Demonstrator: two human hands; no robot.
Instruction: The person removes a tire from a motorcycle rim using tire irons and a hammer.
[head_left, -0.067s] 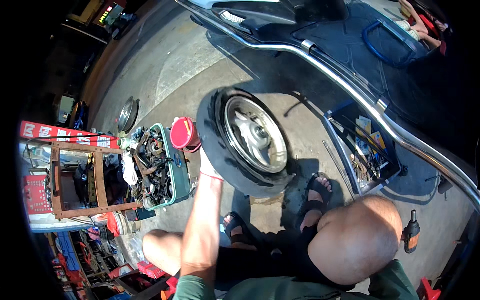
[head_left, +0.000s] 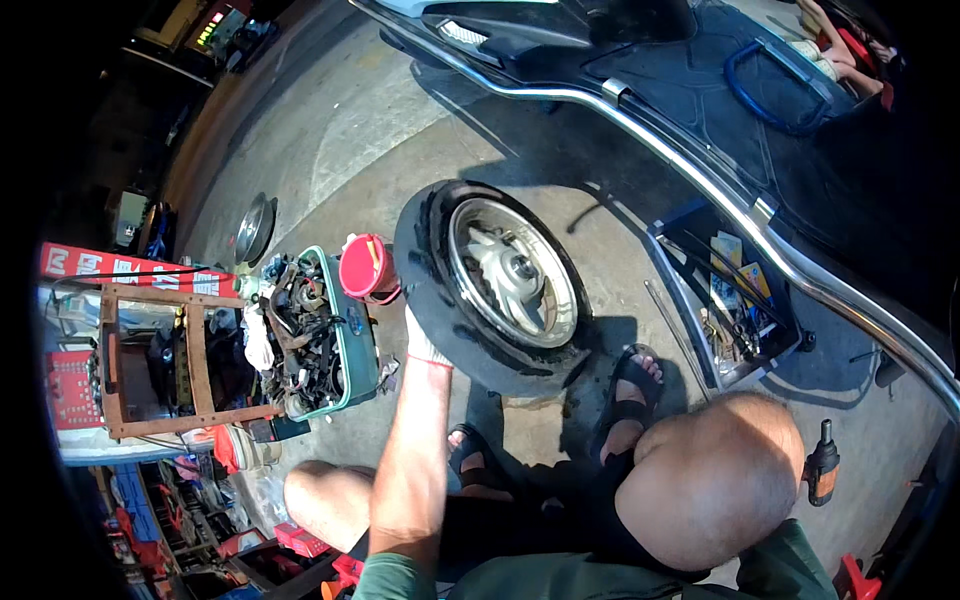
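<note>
My left hand (head_left: 425, 343), in a white glove, holds a black tyre (head_left: 426, 262) on a silver spoked wheel (head_left: 517, 270) by its near left side; most of the fingers are behind the rubber. The wheel leans at a tilt above my sandalled feet, with dark wet-looking patches on the tread. My right hand is not in view. Beside the tyre, at left, stands a red bucket (head_left: 362, 268).
At left are a green tub (head_left: 350, 355) of parts, rusty frame (head_left: 200, 350) and metal bowl (head_left: 255, 225). At right are a tool tray (head_left: 694, 315) and power driver (head_left: 823, 468). A dark vehicle with chrome rail (head_left: 740, 210) spans the top; another person's limbs (head_left: 840, 55) show beyond.
The wheel has turned, its spokes now at another angle. My left hand has shifted slightly down and to the right with it.
</note>
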